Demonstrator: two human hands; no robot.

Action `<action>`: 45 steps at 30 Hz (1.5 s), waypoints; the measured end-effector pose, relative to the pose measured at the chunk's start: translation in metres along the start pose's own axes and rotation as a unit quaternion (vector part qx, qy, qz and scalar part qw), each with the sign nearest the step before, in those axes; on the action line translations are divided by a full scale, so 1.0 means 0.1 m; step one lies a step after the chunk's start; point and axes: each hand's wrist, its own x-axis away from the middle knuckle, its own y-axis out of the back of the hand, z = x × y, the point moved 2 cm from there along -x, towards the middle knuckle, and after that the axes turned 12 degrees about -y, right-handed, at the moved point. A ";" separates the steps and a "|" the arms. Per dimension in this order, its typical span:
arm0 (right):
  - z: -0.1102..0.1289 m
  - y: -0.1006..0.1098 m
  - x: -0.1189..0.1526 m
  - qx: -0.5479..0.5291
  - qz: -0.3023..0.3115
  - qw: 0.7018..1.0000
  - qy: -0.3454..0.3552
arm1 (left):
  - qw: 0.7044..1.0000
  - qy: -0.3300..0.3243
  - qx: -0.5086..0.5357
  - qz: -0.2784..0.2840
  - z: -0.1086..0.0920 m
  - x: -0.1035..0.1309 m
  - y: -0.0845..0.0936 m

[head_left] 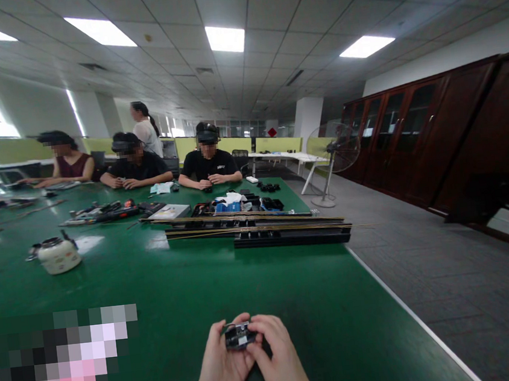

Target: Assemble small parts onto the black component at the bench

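Observation:
Above the near part of the green table point(192, 294), both my hands meet around a small dark rectangular device point(239, 336) with a pale label or patch on its face; its exact kind does not show. My left hand point(223, 366) cradles it from below and the left side, fingers curled around it. From the right, my right hand point(278, 354) grips its right edge between thumb and fingers. Part of the device is hidden behind the right fingertips.
Ahead lie long black rails point(291, 238) and thin brass-coloured rods point(257, 214). A cream pot-like container point(59, 256) stands at left, near scattered tools point(102, 212). Several people sit or stand beyond; a standing fan point(325, 174) is at right. A pixelated patch covers the lower left.

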 end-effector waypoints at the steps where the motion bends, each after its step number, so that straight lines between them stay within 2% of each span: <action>1: 0.00 0.00 0.00 0.000 0.001 1.000 0.001 | 1.000 0.000 0.000 0.000 0.00 0.00 0.00; 6: 0.01 0.01 0.01 -0.003 -0.014 1.000 0.012 | 1.000 -0.003 0.003 0.003 0.00 0.01 -0.01; 14: 0.00 0.01 0.01 -0.006 -0.005 1.000 0.005 | 1.000 -0.002 0.002 -0.004 0.00 0.00 -0.02; 24: 0.02 0.02 0.00 -0.010 0.011 1.000 -0.003 | 1.000 0.002 0.007 0.013 0.01 -0.01 -0.01; 30: 0.06 0.02 0.00 0.011 0.010 1.000 0.025 | 1.000 -0.002 0.012 0.013 0.05 -0.02 0.00; 37: 0.08 0.02 -0.02 0.021 0.001 1.000 0.021 | 0.999 0.006 0.032 0.016 0.05 0.04 -0.07; 45: 0.09 0.03 -0.02 0.027 0.016 0.999 0.003 | 0.999 0.014 0.036 0.024 0.06 0.03 -0.05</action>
